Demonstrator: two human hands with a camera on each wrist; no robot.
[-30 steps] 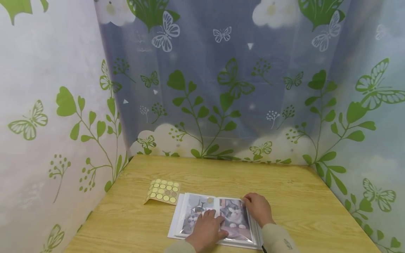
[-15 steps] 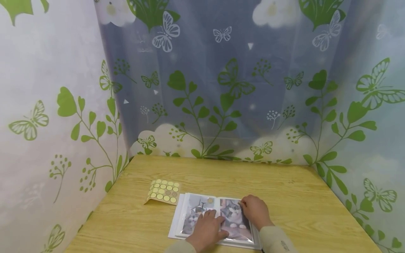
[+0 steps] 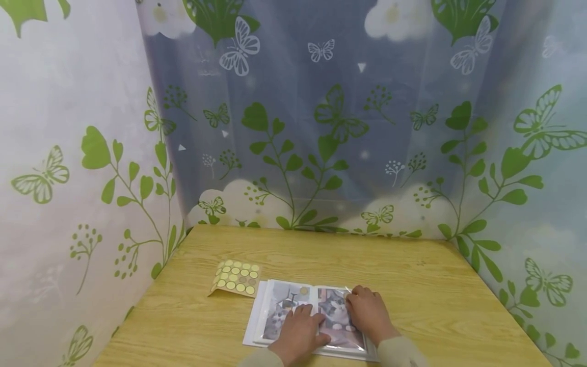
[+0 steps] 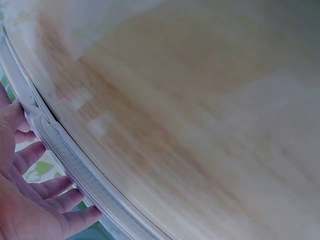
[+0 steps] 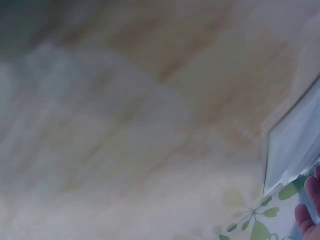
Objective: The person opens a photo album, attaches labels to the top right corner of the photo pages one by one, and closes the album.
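A photo album (image 3: 249, 326) lies spread on the wooden table, a cat picture (image 3: 337, 308) on its right page and another picture (image 3: 277, 295) with a yellow round sticker (image 3: 304, 290) on its left page. My left hand (image 3: 300, 331) rests on the album with its fingers spread, over the inner part of both pages. The left wrist view has my left fingers (image 4: 52, 187) along the stack of pages. At the upper right of the right page, my right hand (image 3: 369, 311) pinches the clear plastic page (image 3: 347, 289), whose edge glints beside the fingertips. Its fingertips are partly hidden in the head view.
A sheet of yellow round stickers (image 3: 236, 278), bent at its left side, lies just beyond the album's upper left corner. Behind the wooden table (image 3: 435, 295) hang patterned curtains (image 3: 293, 127) with leaves and butterflies.
My right hand has slid from the right page's outer top corner leftward over the picture. A clear glint now shows at its fingertips. The left hand stays in place.
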